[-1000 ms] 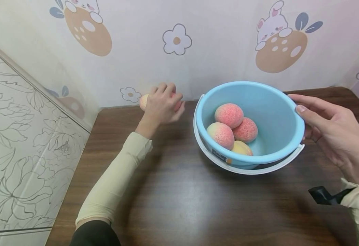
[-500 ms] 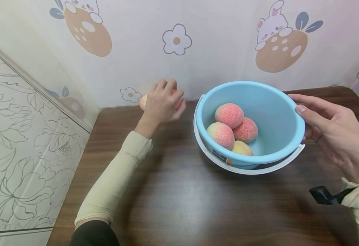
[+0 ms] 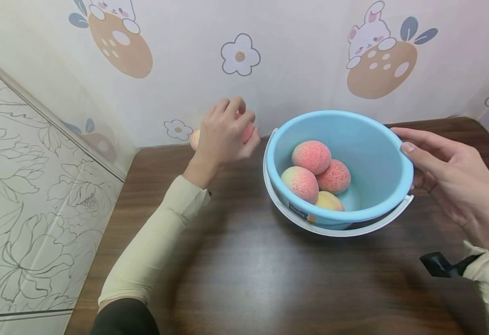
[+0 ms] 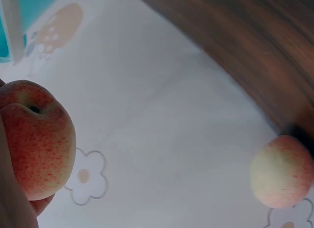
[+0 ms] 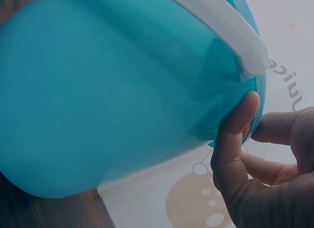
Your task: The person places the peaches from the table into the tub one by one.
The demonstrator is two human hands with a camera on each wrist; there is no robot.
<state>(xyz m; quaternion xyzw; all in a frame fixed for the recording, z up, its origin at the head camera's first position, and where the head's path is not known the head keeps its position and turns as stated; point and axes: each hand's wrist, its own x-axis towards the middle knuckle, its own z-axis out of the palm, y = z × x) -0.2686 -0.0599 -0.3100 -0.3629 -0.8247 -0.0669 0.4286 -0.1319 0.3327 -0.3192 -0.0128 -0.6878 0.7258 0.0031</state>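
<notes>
My left hand (image 3: 223,135) grips a red-speckled peach (image 4: 41,144) near the wall, fingers curled over it. In the head view that peach is mostly hidden behind the fingers. A second, paler peach (image 4: 282,171) lies at the table's back edge, partly covered by the same hand in the head view. My right hand (image 3: 462,177) pinches the right rim of a light blue bucket (image 3: 370,153), thumb over the edge. Several pink and yellow peaches (image 3: 312,157) sit inside, gathered toward its left side.
A white handle (image 3: 336,232) hangs down around the bucket's front. The dark wooden table (image 3: 244,279) ends against a wall (image 3: 290,56) with rabbit and flower prints. White panels (image 3: 26,195) with flower drawings stand at the left.
My left hand has risen slightly and shifted right with the peach in its grip. The right hand and the bucket are almost still.
</notes>
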